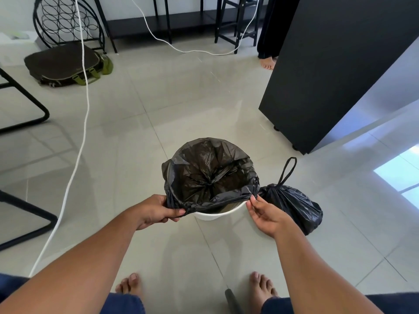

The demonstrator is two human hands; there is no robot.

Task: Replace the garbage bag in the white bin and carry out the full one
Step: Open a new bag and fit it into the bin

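The white bin stands on the tiled floor in front of me, lined with a fresh black bag whose mouth is spread open. Its far edge covers the rim; the near rim shows bare white. My left hand grips the bag's near-left edge. My right hand pinches the near-right edge with thumb and fingertips. The full black bag, tied shut with a drawstring loop sticking up, sits on the floor touching the bin's right side.
A black cabinet stands at the right. White cords trail across the floor on the left. A dark flat bag, a wire rack and chair legs lie at the back left. Another person's foot shows behind the cabinet.
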